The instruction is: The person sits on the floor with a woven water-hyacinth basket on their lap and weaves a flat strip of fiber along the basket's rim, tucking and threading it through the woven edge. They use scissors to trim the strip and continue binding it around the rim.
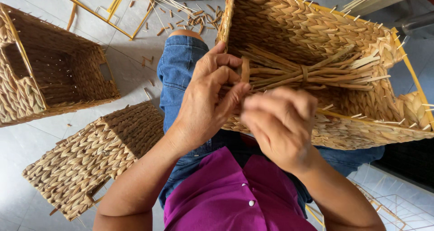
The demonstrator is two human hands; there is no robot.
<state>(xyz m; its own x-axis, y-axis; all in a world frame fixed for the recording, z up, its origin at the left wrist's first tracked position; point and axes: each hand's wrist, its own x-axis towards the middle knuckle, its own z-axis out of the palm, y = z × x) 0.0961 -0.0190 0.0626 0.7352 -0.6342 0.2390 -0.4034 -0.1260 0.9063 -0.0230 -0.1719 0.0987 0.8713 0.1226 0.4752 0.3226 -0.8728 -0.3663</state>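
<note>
The half-woven seagrass basket (316,36) rests on the person's lap, a tied bundle of stiff dry stalks (312,72) inside. The left hand (210,95) pinches 1 stalk at the rim; the right hand (280,122) is curled and blurred, its grip unclear. The basket looks light and springy, its stalks brittle, best held by the framed rim.

Open woven basket (54,77), overturned basket (95,158), yellow wire frame (108,14), straw offcuts (199,16)

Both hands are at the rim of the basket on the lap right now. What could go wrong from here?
1. Stiff cut ends stick out along the basket rim and could prick the left hand or right hand.
2. The basket rests tilted on the lap; a hard pull might tip it off.
3. The tied bundle of strands inside could slide out of reach.
</note>
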